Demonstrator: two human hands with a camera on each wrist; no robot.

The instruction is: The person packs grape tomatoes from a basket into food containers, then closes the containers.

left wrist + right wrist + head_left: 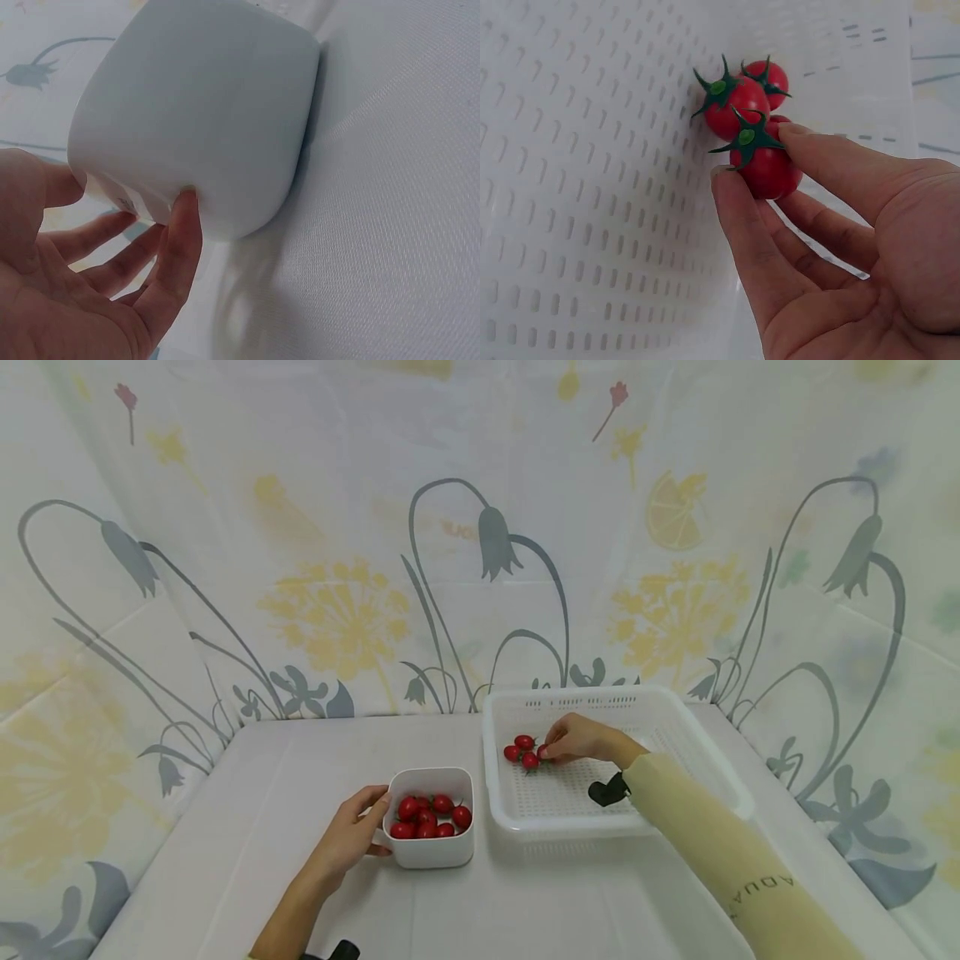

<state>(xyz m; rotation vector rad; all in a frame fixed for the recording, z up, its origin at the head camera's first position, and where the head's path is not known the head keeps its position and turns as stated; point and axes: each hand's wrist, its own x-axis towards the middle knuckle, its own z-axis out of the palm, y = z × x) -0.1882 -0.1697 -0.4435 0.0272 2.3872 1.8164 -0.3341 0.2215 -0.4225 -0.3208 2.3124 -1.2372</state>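
My left hand (pixel 347 837) holds a small white container (pixel 435 854) by its left side, thumb near the rim. Several red cherry tomatoes (pixel 425 817) lie inside that container. In the left wrist view, fingertips press on the container's smooth outer wall (pixel 202 97). My right hand (pixel 576 739) reaches into a white perforated basket (pixel 540 828) and pinches a cherry tomato (pixel 765 172) with a green calyx between thumb and fingers. Right beside it, more cherry tomatoes (pixel 737 111) rest on the basket floor, grouped toward its left side.
A white cloth covers the table (pixel 285 768). Behind it hangs a sheet printed with flowers (pixel 495 539). The basket stands to the right of the container, a narrow gap between them.
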